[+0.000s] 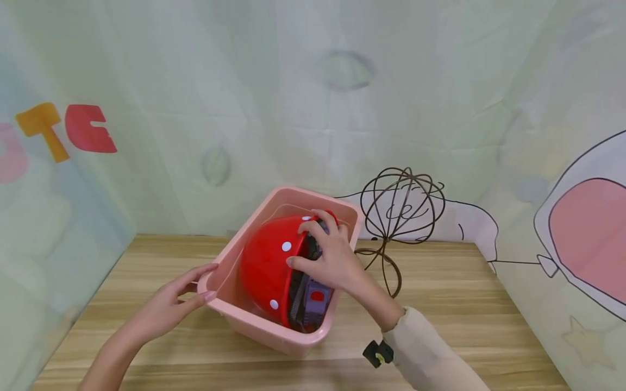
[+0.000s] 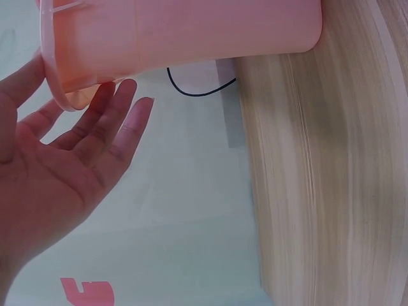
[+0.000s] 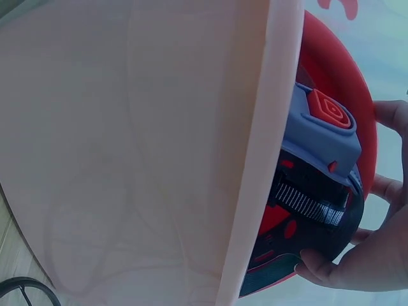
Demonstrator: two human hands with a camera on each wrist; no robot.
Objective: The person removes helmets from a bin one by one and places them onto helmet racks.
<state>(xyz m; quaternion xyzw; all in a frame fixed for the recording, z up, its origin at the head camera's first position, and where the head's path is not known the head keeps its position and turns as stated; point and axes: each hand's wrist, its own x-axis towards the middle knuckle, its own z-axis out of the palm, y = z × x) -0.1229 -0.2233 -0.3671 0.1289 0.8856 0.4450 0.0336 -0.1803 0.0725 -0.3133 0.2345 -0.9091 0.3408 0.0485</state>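
Note:
A pink plastic bin (image 1: 266,335) stands on the wooden tabletop. My left hand (image 1: 168,304) holds its left rim, thumb on the near side and fingers farther along; the left wrist view shows the fingers spread around the rim's edge. Inside the bin lies a red helmet (image 1: 264,255) with white dots, tipped so its opening faces right. My right hand (image 1: 332,258) reaches in from the right and grips the helmet's edge with thumb and fingers. Within the opening show black padding and a blue-purple part (image 3: 325,137) with a red button, beside a ribbed strap (image 3: 310,204).
A brown wire stand shaped like a whisk (image 1: 386,239) is right behind the bin. Printed cloth (image 1: 274,108) hangs along the back and sides of the wooden tabletop (image 1: 450,304). A small black object (image 1: 379,354) sits by my right cuff.

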